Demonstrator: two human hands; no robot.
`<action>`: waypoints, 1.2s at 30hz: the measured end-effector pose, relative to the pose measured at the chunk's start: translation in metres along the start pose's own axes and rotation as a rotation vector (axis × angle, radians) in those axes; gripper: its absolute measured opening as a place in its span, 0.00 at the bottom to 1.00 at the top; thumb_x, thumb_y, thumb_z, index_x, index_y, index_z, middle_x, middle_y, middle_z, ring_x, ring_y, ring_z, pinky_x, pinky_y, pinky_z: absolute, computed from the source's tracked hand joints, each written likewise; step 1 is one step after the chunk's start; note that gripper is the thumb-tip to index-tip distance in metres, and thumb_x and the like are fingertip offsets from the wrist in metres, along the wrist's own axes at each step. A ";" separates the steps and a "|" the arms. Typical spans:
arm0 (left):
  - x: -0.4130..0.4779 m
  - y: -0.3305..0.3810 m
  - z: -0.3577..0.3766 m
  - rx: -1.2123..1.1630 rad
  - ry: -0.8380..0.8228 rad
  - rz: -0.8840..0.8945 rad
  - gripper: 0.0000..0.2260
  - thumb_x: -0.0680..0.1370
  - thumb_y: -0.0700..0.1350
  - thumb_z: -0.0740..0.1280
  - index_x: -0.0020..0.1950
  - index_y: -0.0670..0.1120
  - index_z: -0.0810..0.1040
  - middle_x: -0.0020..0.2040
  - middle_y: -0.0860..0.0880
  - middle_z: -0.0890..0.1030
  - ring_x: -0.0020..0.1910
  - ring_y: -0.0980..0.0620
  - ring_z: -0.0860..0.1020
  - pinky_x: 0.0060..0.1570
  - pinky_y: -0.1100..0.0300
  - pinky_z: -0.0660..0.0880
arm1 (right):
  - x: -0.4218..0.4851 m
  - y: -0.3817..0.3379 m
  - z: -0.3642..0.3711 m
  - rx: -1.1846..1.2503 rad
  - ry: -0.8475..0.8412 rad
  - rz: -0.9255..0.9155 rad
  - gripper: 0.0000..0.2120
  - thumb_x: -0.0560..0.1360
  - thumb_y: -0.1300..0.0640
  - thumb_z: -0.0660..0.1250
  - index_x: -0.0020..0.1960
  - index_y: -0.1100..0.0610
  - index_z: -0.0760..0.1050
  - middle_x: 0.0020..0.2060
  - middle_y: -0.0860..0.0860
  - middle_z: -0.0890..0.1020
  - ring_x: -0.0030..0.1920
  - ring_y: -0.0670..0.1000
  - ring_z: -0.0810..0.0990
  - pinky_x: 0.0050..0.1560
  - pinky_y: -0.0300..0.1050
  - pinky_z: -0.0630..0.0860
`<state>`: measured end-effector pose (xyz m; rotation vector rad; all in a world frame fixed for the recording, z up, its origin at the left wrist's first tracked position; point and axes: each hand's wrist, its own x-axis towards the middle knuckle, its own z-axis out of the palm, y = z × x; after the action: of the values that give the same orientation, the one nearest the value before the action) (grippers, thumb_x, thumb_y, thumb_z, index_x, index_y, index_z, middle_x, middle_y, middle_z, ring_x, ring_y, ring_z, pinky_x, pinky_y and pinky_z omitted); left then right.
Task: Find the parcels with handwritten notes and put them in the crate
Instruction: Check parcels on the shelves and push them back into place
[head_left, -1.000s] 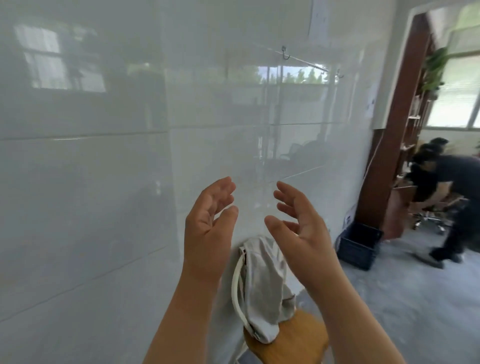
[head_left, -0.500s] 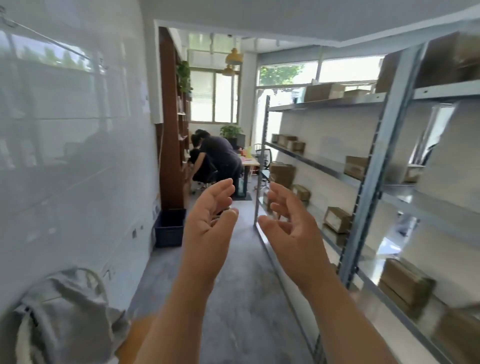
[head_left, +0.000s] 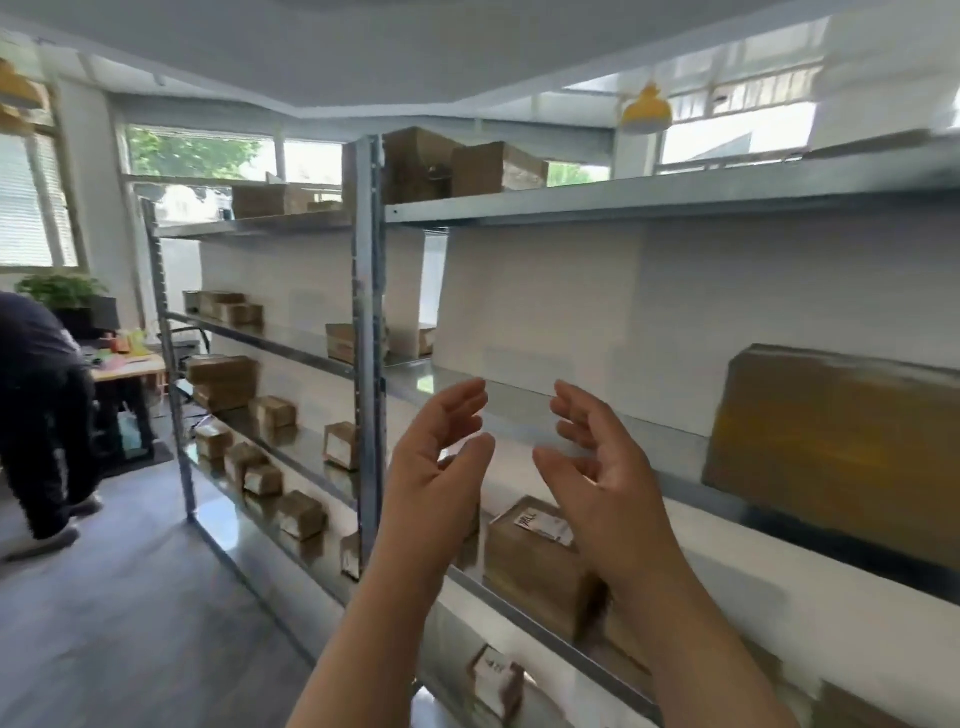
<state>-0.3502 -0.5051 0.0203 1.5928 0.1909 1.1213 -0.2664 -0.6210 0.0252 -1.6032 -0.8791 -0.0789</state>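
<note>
Since half a second ago your view has swung from the aisle to the rack; your hands keep the same raised pose. Your left hand and right hand face each other, fingers loosely bent, holding nothing and touching nothing.

I judge that you are at the searching step, so hold your head steady; the picture is blurred and no writing can be read. Begin with the box just below your right hand; its white label has dark marks, perhaps handwriting, but I cannot tell. Read it closely before you lift it, and take it with both hands at the sides.

To the right of your right hand lies a big box, and no label shows on its near face; turn it to check. Left of your left hand, beyond the post, small boxes stand on several shelves, some with white labels. Below your wrists one more parcel carries a label.

The crate is not in view; what it holds I cannot say.
</note>
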 end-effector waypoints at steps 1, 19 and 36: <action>0.003 -0.003 0.024 -0.025 -0.027 -0.001 0.18 0.78 0.41 0.66 0.62 0.60 0.78 0.62 0.58 0.81 0.63 0.59 0.78 0.61 0.57 0.74 | 0.002 0.006 -0.022 -0.019 0.032 0.016 0.24 0.79 0.49 0.67 0.71 0.34 0.65 0.71 0.36 0.70 0.65 0.39 0.71 0.68 0.48 0.73; 0.012 -0.018 0.300 -0.308 -0.349 0.012 0.17 0.80 0.36 0.66 0.63 0.55 0.79 0.54 0.62 0.83 0.55 0.67 0.80 0.43 0.75 0.76 | 0.005 0.090 -0.270 -0.332 0.459 0.105 0.22 0.79 0.48 0.67 0.68 0.30 0.65 0.66 0.28 0.69 0.64 0.32 0.68 0.69 0.44 0.69; 0.151 -0.093 0.314 -0.294 -0.452 -0.359 0.18 0.83 0.55 0.59 0.73 0.57 0.71 0.73 0.52 0.72 0.71 0.48 0.71 0.70 0.48 0.67 | 0.069 0.102 -0.303 -0.164 0.953 0.486 0.27 0.79 0.33 0.54 0.76 0.40 0.62 0.75 0.47 0.68 0.74 0.56 0.67 0.73 0.61 0.64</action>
<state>-0.0008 -0.5871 0.0495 1.4337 0.0063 0.4715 -0.0336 -0.8482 0.0537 -1.6253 0.2578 -0.5296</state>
